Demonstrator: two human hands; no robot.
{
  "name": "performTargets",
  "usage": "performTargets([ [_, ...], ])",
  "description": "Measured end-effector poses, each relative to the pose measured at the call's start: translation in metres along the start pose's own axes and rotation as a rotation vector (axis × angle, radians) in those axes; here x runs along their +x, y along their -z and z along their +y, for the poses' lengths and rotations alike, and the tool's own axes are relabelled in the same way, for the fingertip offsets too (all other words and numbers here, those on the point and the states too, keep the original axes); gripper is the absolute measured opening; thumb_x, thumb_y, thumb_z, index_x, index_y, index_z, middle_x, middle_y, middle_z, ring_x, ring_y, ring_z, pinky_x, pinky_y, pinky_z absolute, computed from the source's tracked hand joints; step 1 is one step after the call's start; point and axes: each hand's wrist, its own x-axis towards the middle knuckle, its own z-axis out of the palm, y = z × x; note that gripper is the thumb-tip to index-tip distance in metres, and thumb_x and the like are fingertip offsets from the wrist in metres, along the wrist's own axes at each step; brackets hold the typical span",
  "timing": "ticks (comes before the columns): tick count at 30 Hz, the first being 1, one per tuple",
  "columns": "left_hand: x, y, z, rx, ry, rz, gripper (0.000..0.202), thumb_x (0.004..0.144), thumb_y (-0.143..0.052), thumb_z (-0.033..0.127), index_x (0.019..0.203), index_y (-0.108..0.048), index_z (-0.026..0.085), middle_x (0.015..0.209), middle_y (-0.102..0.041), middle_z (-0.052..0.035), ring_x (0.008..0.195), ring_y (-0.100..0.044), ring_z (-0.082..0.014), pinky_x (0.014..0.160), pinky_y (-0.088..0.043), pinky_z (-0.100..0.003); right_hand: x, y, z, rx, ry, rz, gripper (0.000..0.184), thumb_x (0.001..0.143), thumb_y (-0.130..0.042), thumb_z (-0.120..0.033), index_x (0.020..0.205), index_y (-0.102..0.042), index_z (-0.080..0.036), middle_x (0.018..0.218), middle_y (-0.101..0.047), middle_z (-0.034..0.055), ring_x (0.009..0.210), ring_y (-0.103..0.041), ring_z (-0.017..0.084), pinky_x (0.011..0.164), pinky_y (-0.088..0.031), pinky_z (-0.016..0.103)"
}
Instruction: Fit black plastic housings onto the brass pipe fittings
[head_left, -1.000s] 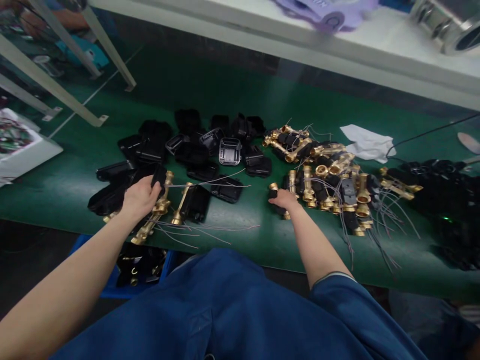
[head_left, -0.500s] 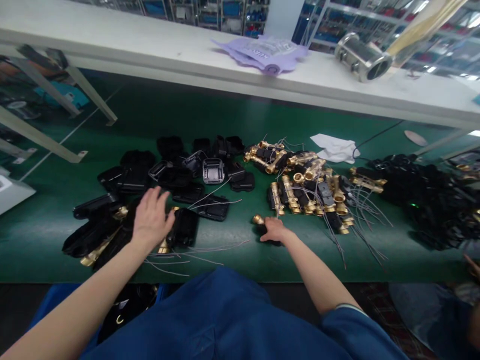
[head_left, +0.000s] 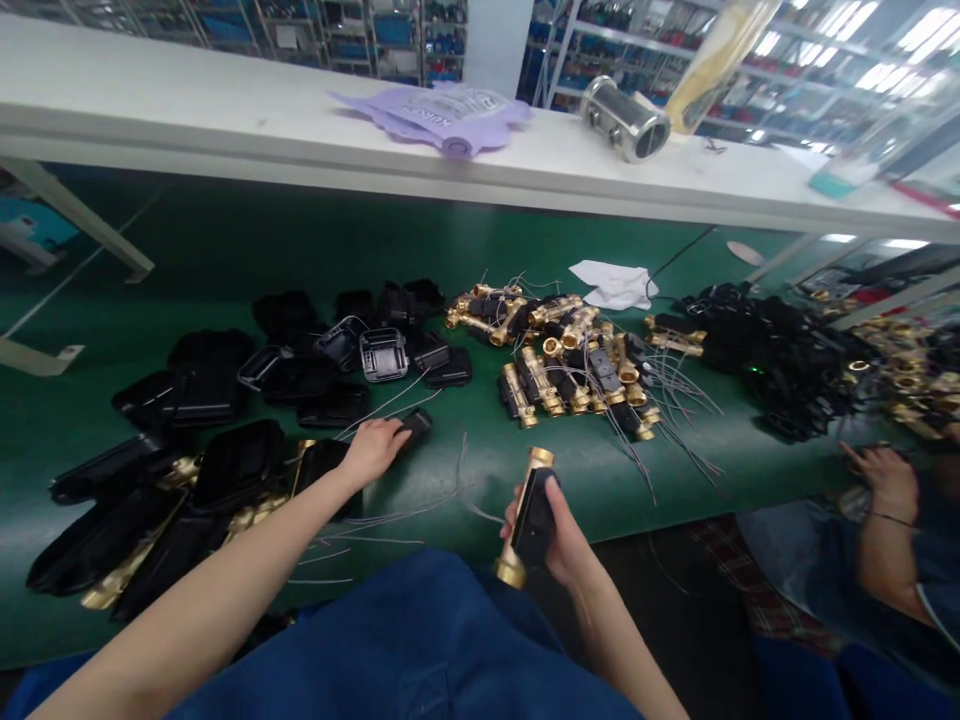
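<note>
My right hand (head_left: 564,532) is closed round a brass meter body (head_left: 513,568) with a black housing on its side, held tilted above the bench's front edge. A thin grey wire trails from it to the left. My left hand (head_left: 375,450) has its fingers closed on the near end of a black plastic case (head_left: 417,424) at the middle of the bench. Left of that hand lie several black cases (head_left: 238,465) with brass fittings among them. Behind it sits an open grey-rimmed case (head_left: 384,355). Several brass meter bodies (head_left: 541,380) with wires lie right of centre.
A tangled black heap (head_left: 780,360) lies farther right, near a co-worker's hand (head_left: 889,475). A white cloth (head_left: 615,285) is at the back. Above runs a white shelf (head_left: 247,140) bearing a purple bag (head_left: 442,115) and a metal cylinder (head_left: 626,120).
My right hand has lifted the brass meter body off the bench and drawn it closer. My left hand has moved right and closed on a black case. The view has swung to the right.
</note>
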Motion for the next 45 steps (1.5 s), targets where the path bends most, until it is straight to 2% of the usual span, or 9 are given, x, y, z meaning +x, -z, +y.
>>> performTargets([
  [3,-0.015,0.009,0.016,-0.445,0.142,-0.067,0.047,0.087,-0.029,0.052,0.085,-0.058,0.015,0.077,-0.064,-0.0076,0.075,-0.060,-0.0215,0.070,-0.046,-0.032,-0.003,0.001,-0.001,0.089,-0.039,0.215,0.074,0.065,-0.029,-0.085,0.083,-0.056,-0.018,0.056,-0.056,0.0010,0.047,-0.055,0.016,0.048,-0.041,0.027],
  [7,-0.041,0.011,0.041,-1.260,0.471,-0.197,0.039,0.069,-0.063,0.047,0.087,-0.062,0.014,0.079,-0.066,-0.0065,0.071,-0.061,-0.0189,0.066,-0.047,-0.028,-0.005,0.004,-0.006,-0.037,0.097,0.392,0.056,0.062,-0.060,-0.069,0.083,-0.058,-0.017,0.068,-0.062,0.0018,0.060,-0.058,0.014,0.053,-0.044,0.024],
  [10,-0.054,0.006,0.060,-1.405,0.609,-0.183,0.037,0.060,-0.072,0.039,0.085,-0.063,0.014,0.078,-0.067,-0.0053,0.068,-0.060,-0.0169,0.064,-0.047,-0.026,-0.015,-0.001,-0.007,-0.029,0.187,0.371,0.047,0.057,-0.073,-0.053,0.084,-0.055,-0.018,0.068,-0.060,-0.0014,0.055,-0.054,0.012,0.049,-0.043,0.023],
  [16,-0.071,-0.013,0.098,-1.199,0.318,-0.263,0.041,0.067,-0.061,0.058,0.070,-0.054,0.017,0.059,-0.053,0.0027,0.053,-0.047,-0.0122,0.052,-0.036,-0.023,-0.010,-0.024,0.002,-0.037,0.299,0.506,0.039,0.060,-0.072,-0.038,0.086,-0.053,-0.017,0.074,-0.061,-0.0008,0.063,-0.057,0.013,0.059,-0.047,0.024],
  [21,-0.071,-0.021,0.099,-1.011,0.166,-0.217,0.044,0.070,-0.053,0.061,0.064,-0.049,0.017,0.055,-0.043,0.0041,0.053,-0.040,-0.0118,0.051,-0.031,-0.023,0.011,-0.035,0.020,-0.073,0.309,0.511,0.034,0.063,-0.068,-0.036,0.086,-0.051,-0.019,0.070,-0.061,-0.0016,0.061,-0.059,0.015,0.058,-0.047,0.026],
  [29,-0.057,-0.014,0.079,-0.872,0.317,-0.044,0.043,0.066,-0.053,0.060,0.060,-0.048,0.018,0.050,-0.044,0.0039,0.049,-0.042,-0.0131,0.047,-0.030,-0.023,0.035,-0.057,0.037,-0.002,0.136,0.287,0.027,0.066,-0.067,-0.037,0.079,-0.056,-0.016,0.059,-0.059,-0.0024,0.050,-0.055,0.012,0.049,-0.043,0.023],
  [35,-0.045,0.016,0.077,-1.034,0.453,-0.010,0.050,0.061,-0.057,0.065,0.074,-0.058,0.017,0.066,-0.060,-0.0022,0.064,-0.055,-0.0188,0.057,-0.041,-0.027,0.088,-0.081,0.038,0.214,-0.159,0.154,0.013,0.080,-0.057,-0.026,0.076,-0.055,-0.013,0.055,-0.059,0.0002,0.047,-0.054,0.012,0.046,-0.043,0.022],
  [39,-0.032,0.035,0.073,-0.653,0.370,0.020,0.052,0.068,-0.053,0.065,0.089,-0.063,0.019,0.095,-0.066,-0.0093,0.094,-0.058,-0.0273,0.079,-0.043,-0.033,0.124,-0.109,0.040,0.284,-0.277,0.038,0.023,0.089,-0.041,-0.022,0.073,-0.055,-0.013,0.060,-0.060,0.0029,0.053,-0.058,0.011,0.054,-0.047,0.021],
  [45,-0.007,0.032,0.072,-0.147,0.511,0.018,0.053,0.086,-0.025,0.049,0.080,-0.064,0.015,0.091,-0.066,-0.0190,0.093,-0.061,-0.0320,0.077,-0.044,-0.038,0.146,-0.114,0.052,0.233,-0.328,-0.084,0.029,0.089,-0.039,-0.023,0.062,-0.048,-0.017,0.052,-0.054,-0.0009,0.045,-0.053,0.008,0.048,-0.044,0.017],
])
